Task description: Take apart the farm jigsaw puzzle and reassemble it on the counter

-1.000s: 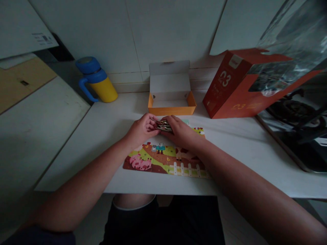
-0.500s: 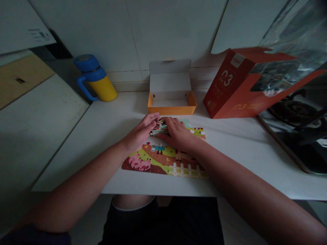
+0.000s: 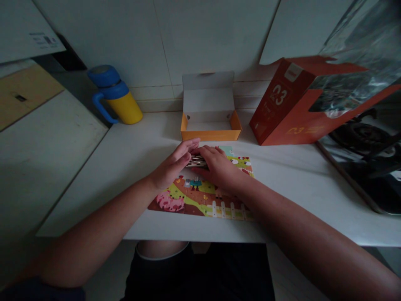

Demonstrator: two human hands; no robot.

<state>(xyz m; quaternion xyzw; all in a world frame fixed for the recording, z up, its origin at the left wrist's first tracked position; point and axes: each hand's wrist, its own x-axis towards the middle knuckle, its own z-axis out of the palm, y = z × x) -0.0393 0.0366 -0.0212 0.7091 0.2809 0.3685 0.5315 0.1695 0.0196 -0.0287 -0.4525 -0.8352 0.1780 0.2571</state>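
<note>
Between my two hands, a bunch of jigsaw puzzle pieces is pressed together, with mostly their thin edges showing. My left hand cups the bunch from the left, its fingers close together and pointing forward. From the right, my right hand curls over it, fingers bent and thumb along the near side. Below them lies a partly joined farm-scene jigsaw puzzle with a pink spotted pig and a white fence. My right hand and forearm hide some of its right side.
An open orange box with its lid raised stands just beyond my hands. At the back left is a blue and yellow flask. A tall red box stands on the right, near a black gas stove. The white tabletop ends in front of my legs.
The puzzle pieces between my hands, which lay jumbled and tilted, are now packed closer with their edges more in line. My left hand has shifted slightly.
</note>
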